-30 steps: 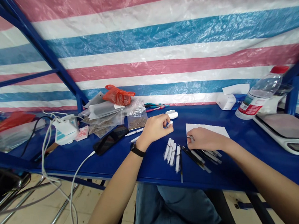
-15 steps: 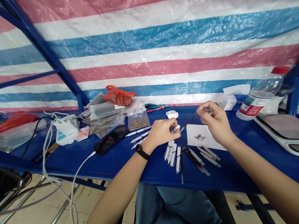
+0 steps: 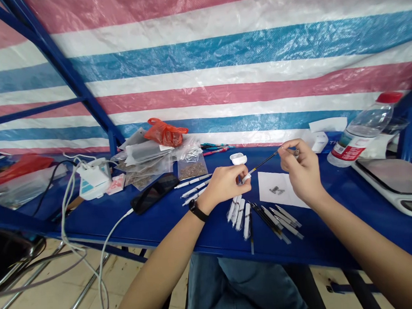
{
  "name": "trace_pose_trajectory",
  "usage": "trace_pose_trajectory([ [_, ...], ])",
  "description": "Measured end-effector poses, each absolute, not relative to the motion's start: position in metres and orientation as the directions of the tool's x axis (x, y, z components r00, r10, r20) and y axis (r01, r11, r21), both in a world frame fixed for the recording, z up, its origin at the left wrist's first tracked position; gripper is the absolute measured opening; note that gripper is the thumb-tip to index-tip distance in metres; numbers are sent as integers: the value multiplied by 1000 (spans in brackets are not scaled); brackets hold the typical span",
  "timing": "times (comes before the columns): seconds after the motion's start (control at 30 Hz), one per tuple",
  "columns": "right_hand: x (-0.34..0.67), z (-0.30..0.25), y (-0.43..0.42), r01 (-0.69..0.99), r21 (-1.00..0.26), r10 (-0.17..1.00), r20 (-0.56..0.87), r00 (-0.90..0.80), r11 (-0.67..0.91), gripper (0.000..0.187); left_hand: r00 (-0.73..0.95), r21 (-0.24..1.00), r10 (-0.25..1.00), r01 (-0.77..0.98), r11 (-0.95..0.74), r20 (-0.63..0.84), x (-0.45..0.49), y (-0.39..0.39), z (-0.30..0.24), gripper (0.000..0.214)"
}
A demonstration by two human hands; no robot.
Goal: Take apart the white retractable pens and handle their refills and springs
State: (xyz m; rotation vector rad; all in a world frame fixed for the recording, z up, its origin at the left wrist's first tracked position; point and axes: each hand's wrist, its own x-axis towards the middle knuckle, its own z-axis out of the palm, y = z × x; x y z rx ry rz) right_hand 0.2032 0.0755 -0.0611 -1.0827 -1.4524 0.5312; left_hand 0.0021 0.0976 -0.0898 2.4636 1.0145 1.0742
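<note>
White cable: hung over the near edge at the left and plugged into the phone, presumably for charging.
Clear bags: piled at the far left of the tabletop, apparently pushed back so that the near side is left for handwork; an orange-red bag is laid on top.
White pens: laid side by side just left of the left hand, probably sorted there.
Left hand: fingers clamped on a white barrel, its open end turned right, seemingly so that it can be met from that side.
White case: stood open just beyond the left hand.
Wrapped barrels: grouped near, below the left hand, perhaps for easy reach.
Dark refill: held slanting between both hands, its lower left end at the barrel's mouth; whether it is inside cannot be told.
Spare refills: fanned on the near side, with pale tips on their right.
Paper: spread under small grey pieces, likely so that they are seen.
Right hand: thumb and forefinger pinched together on the refill's upper end, perhaps for fine aim.
Scale: kept at the right, beside the bottle.
</note>
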Motion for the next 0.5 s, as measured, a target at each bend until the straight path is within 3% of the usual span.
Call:
trace_pose_trajectory([
  [0.1, 203, -60, 75, 228, -849, 829, 521, 204, 477, 34, 464, 491, 708, 512, -705, 532, 2, 98, -90, 5],
  [0.3, 205, -52, 69, 343, -816, 821, 542, 178, 465, 34, 425, 494, 713, 521, -696, 558, 1, 98, -88, 7],
  [0.4, 203, -49, 66, 415, -792, 830, 541, 137, 448, 35, 409, 487, 700, 513, -707, 586, 2, 98, -88, 7],
  [0.5, 201, -47, 66, 482, -789, 901, 434, -2, 381, 45, 415, 479, 704, 526, -703, 577, 2, 99, -88, 3],
])
